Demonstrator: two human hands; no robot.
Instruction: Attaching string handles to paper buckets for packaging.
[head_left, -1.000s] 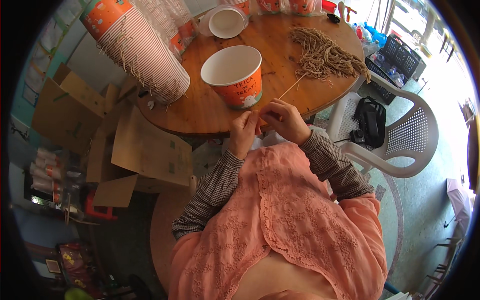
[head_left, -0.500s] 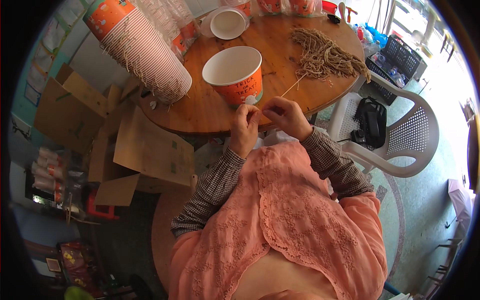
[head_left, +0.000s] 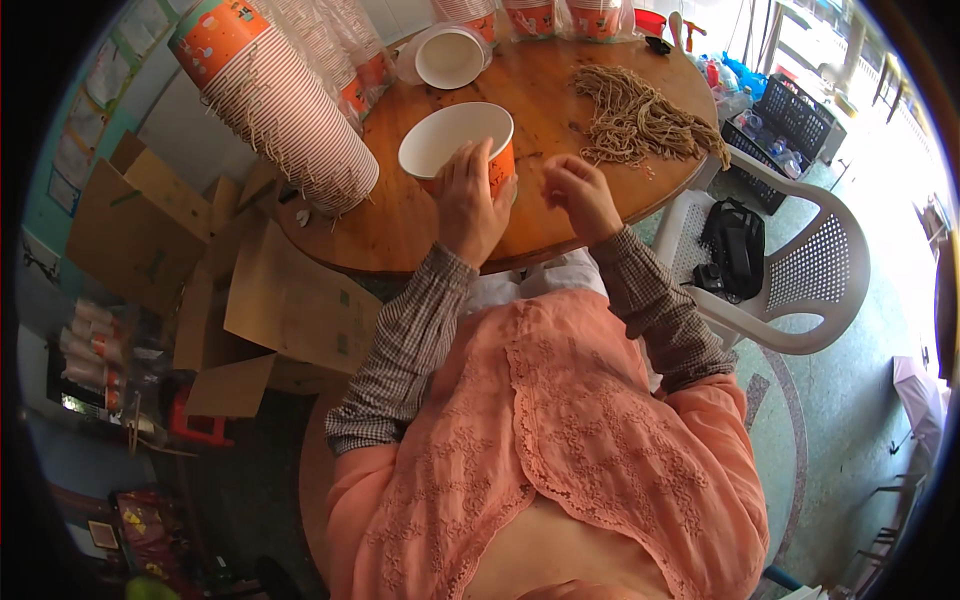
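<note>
Gripping item: orange paper bucket, upright near the counter edge, left hand fingers wrapped on its near wall. Right hand just beside, fingers loosely curled, contents indiscernible. Advice: steady the rim, avoid crushing. Twine pile well apart.

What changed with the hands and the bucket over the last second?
The hands were together at the table edge, working something small. Now they have parted: the left hand has moved up to grip the paper bucket, while the right hand hovers free. The cup stack, strings and table look unchanged.
</note>
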